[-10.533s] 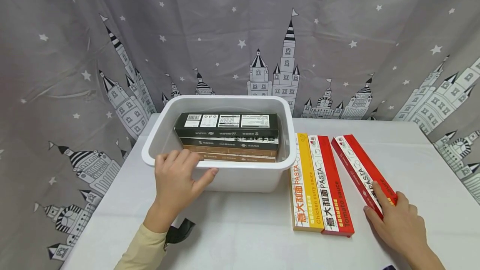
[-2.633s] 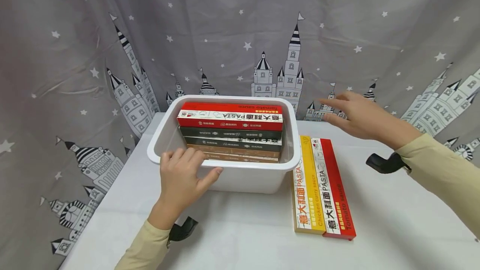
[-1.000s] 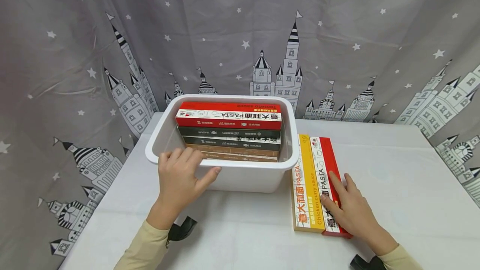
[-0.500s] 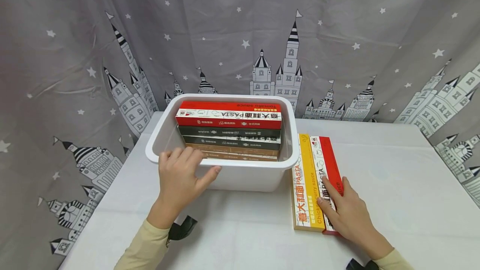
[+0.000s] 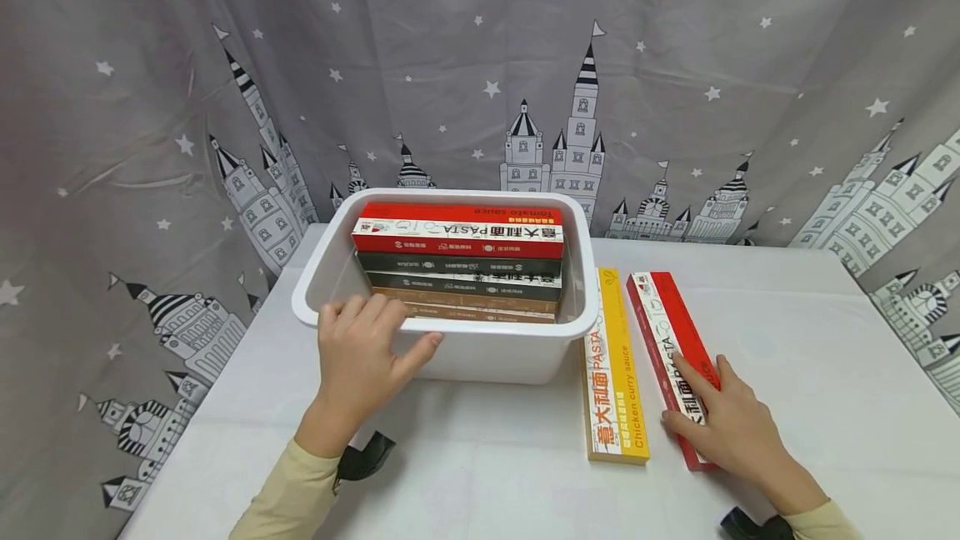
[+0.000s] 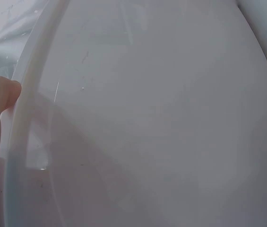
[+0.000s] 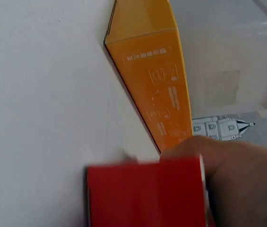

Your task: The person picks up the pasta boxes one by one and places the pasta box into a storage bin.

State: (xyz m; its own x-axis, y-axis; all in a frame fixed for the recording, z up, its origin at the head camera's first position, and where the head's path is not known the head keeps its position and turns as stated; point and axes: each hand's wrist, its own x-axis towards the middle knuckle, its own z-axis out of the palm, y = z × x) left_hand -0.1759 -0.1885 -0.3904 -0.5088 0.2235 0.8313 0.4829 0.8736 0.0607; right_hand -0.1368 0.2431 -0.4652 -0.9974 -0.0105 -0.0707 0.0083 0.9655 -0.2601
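My left hand (image 5: pixel 356 373) grips the near rim of the white plastic bin (image 5: pixel 483 357), fingers curled over the edge and thumb on the outside. In the left wrist view the thumb (image 6: pixel 3 92) lies along that rim. At the right, my right hand (image 5: pixel 738 432) holds a red tomato sauce pasta box (image 5: pixel 671 327) between thumb and fingers. The box's red end (image 7: pixel 145 194) shows close up in the right wrist view. Left of it, apart, lies a yellow chicken curry pasta box (image 5: pixel 624 373) beside the bin.
Inside the bin, another red pasta box (image 5: pixel 457 242) sits behind dark boxes (image 5: pixel 457 263) and brown boxes (image 5: pixel 480 303), all lying lengthwise. A white cloth (image 5: pixel 510 465) covers the table. Behind it hangs a grey curtain (image 5: pixel 450 48) printed with castles and stars.
One red pasta box went from the table into the bin. Since half a second ago, my right hand has shifted the other red box rightward, away from the yellow one. My left hand stays put.
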